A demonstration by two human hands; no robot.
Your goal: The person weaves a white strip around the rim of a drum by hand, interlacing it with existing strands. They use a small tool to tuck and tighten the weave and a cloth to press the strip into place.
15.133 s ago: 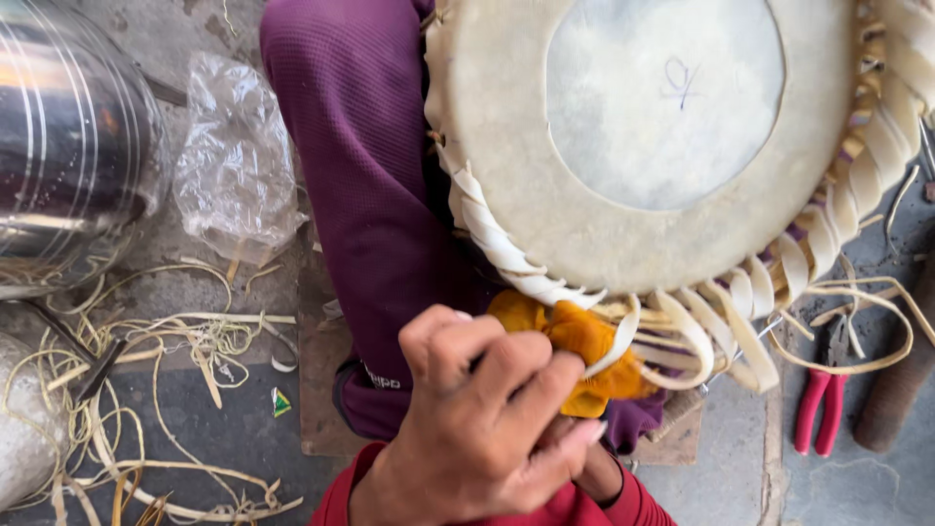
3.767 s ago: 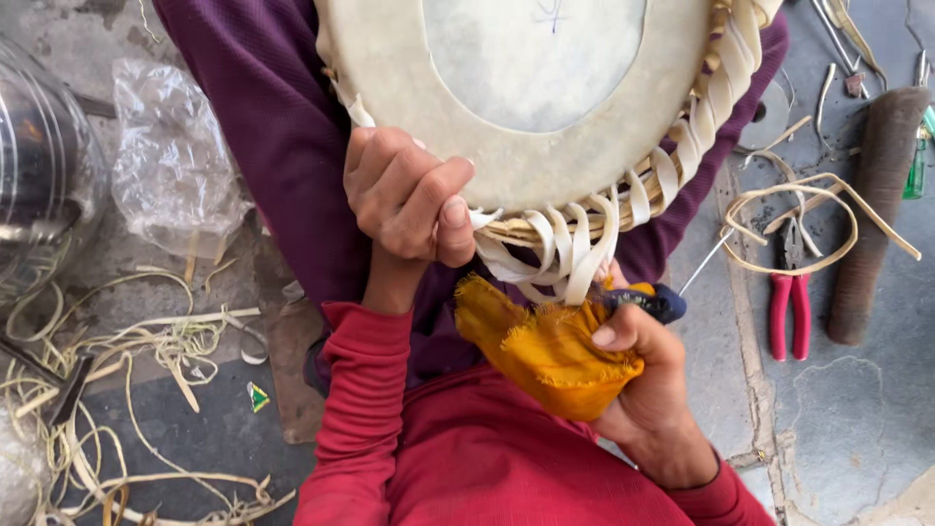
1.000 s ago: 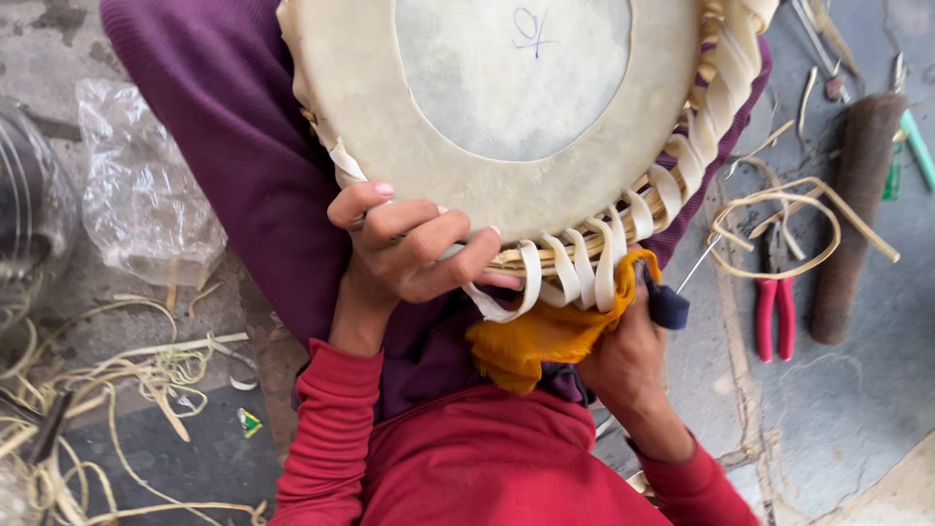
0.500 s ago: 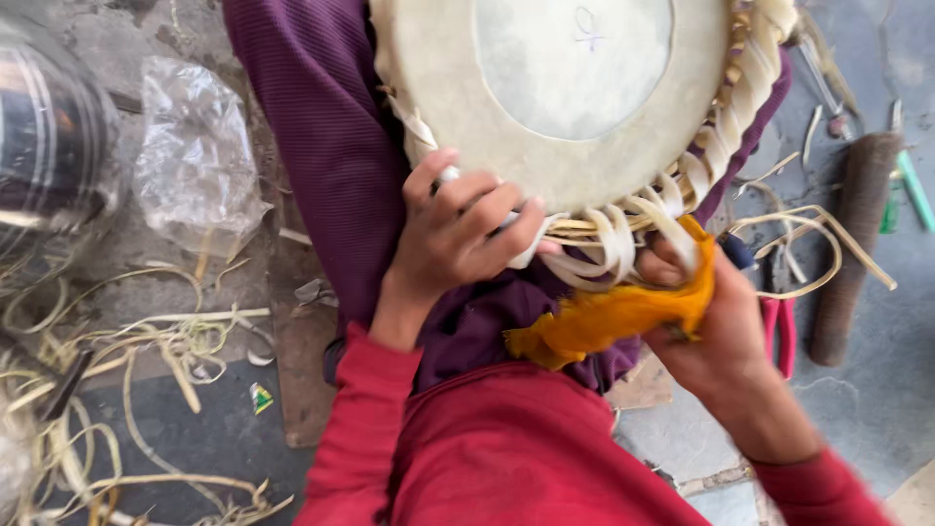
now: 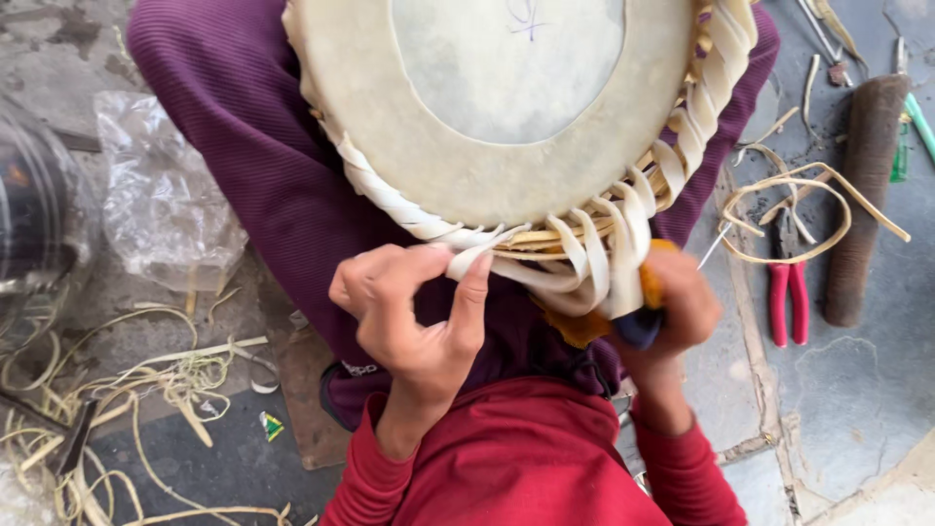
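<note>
A round hide-covered drum [image 5: 506,107] rests on my lap, its rim laced with pale rawhide straps [image 5: 594,253]. My left hand [image 5: 414,312] pinches a strap end at the drum's near rim, thumb and fingers closed on it. Under the rim to the right, my right hand [image 5: 677,302] grips a yellow cloth [image 5: 584,326] and a dark-handled tool [image 5: 638,329], both partly hidden by the lacing.
Red-handled pliers [image 5: 789,292] and a looped strap [image 5: 789,209] lie on the floor at right, beside a brown wooden rod [image 5: 867,195]. A clear plastic bag [image 5: 161,205] and a metal vessel [image 5: 34,205] sit at left, with strap offcuts [image 5: 117,409] scattered below.
My left hand has slid down from the rim and now pinches a strap end. My right hand has tucked in closer under the lacing, covering most of the yellow cloth.
</note>
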